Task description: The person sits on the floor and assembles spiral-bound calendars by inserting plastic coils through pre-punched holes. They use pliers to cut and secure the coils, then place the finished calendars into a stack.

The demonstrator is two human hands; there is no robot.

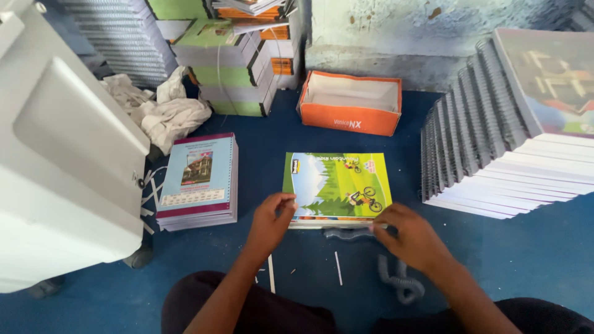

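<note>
Head view, looking down at a blue floor (532, 253); person seated, dark-clothed knees at the near edge.

Far left: large white machine housing (62, 161) fills the left edge. Behind it, toward the far left corner, crumpled white cloth (164, 111) and piled notebooks with green covers (232, 68).

Left of centre: a short stack of notebooks, top cover pale blue with a house picture (198, 176), flat on the floor, well apart from the hands. Thin white paper strips lie beside it and near the knees.

Centre: a thin stack of notebooks with a green and yellow cover showing cyclists (339, 185) lies flat on the floor, directly in front of the person. Left hand (272, 219) at the stack's near left corner, fingers curled, thumb and fingertips pinching that corner. Right hand (411, 235) at the near right corner, fingers bent and closed on the edge; exact pinch partly hidden by the knuckles.

Behind the stack: open orange cardboard box (349, 105), white inside, by the wall.

Just right of the right wrist, on the floor: grey spiral binding coils (399, 281).

Right edge: tall slanted pile of spiral-bound notebooks (501, 136), wire spines facing the centre
</note>
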